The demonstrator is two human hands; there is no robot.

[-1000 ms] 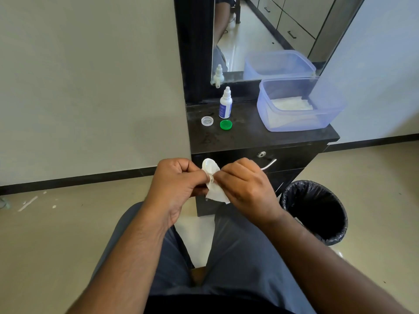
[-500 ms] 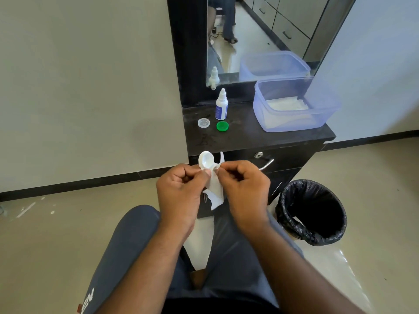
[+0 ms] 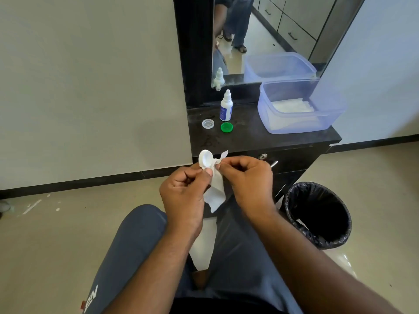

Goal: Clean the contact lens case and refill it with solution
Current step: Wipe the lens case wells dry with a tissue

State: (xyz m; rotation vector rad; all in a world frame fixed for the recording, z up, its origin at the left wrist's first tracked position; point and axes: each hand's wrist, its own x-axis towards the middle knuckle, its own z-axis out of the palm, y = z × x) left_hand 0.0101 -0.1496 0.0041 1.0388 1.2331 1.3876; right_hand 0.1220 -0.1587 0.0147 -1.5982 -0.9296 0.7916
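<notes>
At frame centre, your left hand (image 3: 183, 191) pinches the white lens case (image 3: 205, 160) in its fingers, while your right hand (image 3: 247, 177) pinches the tissue (image 3: 215, 193) against it. The solution bottle (image 3: 226, 106) stands on the counter (image 3: 260, 137) above.

Countertop (image 3: 260, 141) is pretty open in the middle and along the front edge. Stuff in the way: solution bottle (image 3: 226, 107) at 12 o'clock, clear cap (image 3: 208, 123) and green cap (image 3: 226, 127) just in front, big plastic tub (image 3: 301, 123) at 2. Trash bin (image 3: 317, 214) blocks the floor at 4, probably clear of the cabinet.
</notes>
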